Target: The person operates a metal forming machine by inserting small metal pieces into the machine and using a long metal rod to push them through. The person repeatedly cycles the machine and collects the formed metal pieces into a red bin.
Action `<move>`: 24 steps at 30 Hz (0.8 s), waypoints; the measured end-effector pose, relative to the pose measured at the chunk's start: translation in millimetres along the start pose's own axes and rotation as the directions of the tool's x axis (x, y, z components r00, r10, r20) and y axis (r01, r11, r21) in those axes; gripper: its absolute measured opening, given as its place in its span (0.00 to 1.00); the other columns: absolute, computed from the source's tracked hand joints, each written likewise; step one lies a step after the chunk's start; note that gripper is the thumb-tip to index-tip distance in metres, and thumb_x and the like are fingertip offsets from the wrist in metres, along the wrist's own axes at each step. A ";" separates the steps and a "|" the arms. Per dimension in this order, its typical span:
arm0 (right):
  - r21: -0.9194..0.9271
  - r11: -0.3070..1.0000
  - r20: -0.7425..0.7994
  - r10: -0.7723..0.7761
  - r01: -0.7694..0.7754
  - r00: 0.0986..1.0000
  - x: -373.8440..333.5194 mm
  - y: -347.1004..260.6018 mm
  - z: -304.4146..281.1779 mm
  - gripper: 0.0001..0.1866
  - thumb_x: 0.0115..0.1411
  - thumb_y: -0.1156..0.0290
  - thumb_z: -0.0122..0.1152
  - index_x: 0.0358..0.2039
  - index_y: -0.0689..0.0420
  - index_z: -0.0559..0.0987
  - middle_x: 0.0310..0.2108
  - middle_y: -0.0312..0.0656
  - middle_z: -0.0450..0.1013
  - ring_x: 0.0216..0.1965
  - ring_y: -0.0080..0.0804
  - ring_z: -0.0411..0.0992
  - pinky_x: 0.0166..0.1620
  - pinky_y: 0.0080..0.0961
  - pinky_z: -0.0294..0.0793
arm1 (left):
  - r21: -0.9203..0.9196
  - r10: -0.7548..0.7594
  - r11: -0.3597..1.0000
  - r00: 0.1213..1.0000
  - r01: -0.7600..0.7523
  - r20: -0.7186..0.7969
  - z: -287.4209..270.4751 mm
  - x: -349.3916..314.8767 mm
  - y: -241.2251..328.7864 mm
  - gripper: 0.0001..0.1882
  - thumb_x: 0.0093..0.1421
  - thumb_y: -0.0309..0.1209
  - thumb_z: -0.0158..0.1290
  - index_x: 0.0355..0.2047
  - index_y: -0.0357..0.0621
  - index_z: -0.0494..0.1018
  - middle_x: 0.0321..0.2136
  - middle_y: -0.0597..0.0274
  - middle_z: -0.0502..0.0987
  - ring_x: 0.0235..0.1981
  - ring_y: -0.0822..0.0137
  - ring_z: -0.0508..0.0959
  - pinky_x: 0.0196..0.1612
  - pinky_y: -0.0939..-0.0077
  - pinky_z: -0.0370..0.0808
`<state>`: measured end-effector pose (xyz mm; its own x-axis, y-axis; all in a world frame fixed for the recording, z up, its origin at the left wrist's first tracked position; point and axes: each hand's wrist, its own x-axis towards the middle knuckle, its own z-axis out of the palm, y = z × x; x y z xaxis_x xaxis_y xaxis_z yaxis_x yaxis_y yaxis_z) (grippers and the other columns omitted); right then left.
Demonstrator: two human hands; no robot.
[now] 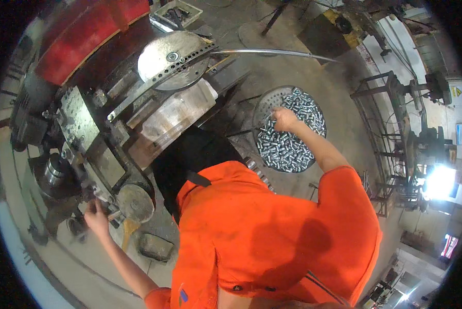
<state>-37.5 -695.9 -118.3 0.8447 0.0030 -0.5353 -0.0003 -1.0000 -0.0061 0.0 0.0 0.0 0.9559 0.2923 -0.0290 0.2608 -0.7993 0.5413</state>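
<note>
My left hand [96,220] is at the lower left, fingers curled beside the machine. A short handle [114,215] sticks out from a round handwheel [136,204] right next to it. What those fingers hold is too small to make out. My right hand [285,120] is over a round perforated tray [266,105], its fingers bent together at the edge of a pile of small shiny metal cylinders [287,152]. Whether a cylinder is between these fingers is hidden. The pile covers most of the tray, and bare holes show at its upper left.
The machine has a large metal disc [164,56] with a drilled bar across it and a long rod [277,52] reaching right. A chuck-like cylinder [56,170] is at far left. A small bin [155,247] lies below the handwheel. Metal racks [383,118] stand at right.
</note>
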 end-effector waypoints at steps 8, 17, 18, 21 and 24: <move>0.152 0.988 -0.070 -0.031 0.041 0.997 25.2 -1.4 24.5 0.20 0.37 0.68 0.59 0.35 0.52 0.81 0.46 0.48 0.70 0.46 0.45 0.70 0.49 0.32 0.70 | 0.134 0.099 0.988 0.982 -0.078 -0.159 12.6 1.3 -26.6 0.17 0.59 0.39 0.51 0.34 0.34 0.76 0.21 0.57 0.77 0.22 0.70 0.74 0.28 0.73 0.69; 0.151 0.986 -0.131 0.087 -0.067 0.988 28.6 -12.0 31.5 0.17 0.38 0.66 0.57 0.31 0.55 0.82 0.37 0.51 0.73 0.40 0.48 0.73 0.45 0.35 0.72 | 0.085 0.010 0.996 0.996 -0.002 -0.083 4.5 0.6 -6.9 0.18 0.58 0.39 0.51 0.36 0.33 0.76 0.25 0.52 0.79 0.25 0.65 0.76 0.33 0.71 0.71; 0.111 0.991 -0.133 0.084 -0.069 0.988 30.3 -14.7 27.5 0.17 0.39 0.65 0.57 0.31 0.55 0.82 0.37 0.51 0.73 0.40 0.48 0.73 0.45 0.36 0.73 | 0.092 0.038 0.995 0.993 -0.028 -0.109 6.1 0.7 -9.1 0.17 0.58 0.39 0.51 0.36 0.33 0.76 0.25 0.53 0.78 0.24 0.65 0.76 0.32 0.71 0.71; 0.065 0.987 -0.046 0.148 -0.145 0.988 29.6 -20.2 13.7 0.16 0.39 0.65 0.57 0.31 0.54 0.82 0.38 0.51 0.73 0.40 0.47 0.73 0.45 0.36 0.72 | 0.115 0.088 0.991 0.985 -0.071 -0.148 7.3 -1.4 -5.5 0.17 0.58 0.38 0.51 0.36 0.34 0.76 0.23 0.54 0.78 0.23 0.65 0.75 0.31 0.72 0.70; 0.066 0.989 -0.092 0.138 -0.132 0.986 29.0 -17.7 20.7 0.17 0.38 0.64 0.57 0.31 0.53 0.82 0.36 0.51 0.74 0.41 0.46 0.72 0.46 0.35 0.72 | 0.114 0.061 0.992 0.991 -0.047 -0.121 2.3 -5.7 19.3 0.17 0.58 0.38 0.51 0.35 0.34 0.76 0.21 0.55 0.77 0.22 0.67 0.74 0.30 0.73 0.69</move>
<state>-24.0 -678.0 -151.2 0.8820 -0.1355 -0.4513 -0.1474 -0.9890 0.0087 -0.1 -18.3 8.7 0.9465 0.3049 0.1059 0.2297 -0.8668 0.4426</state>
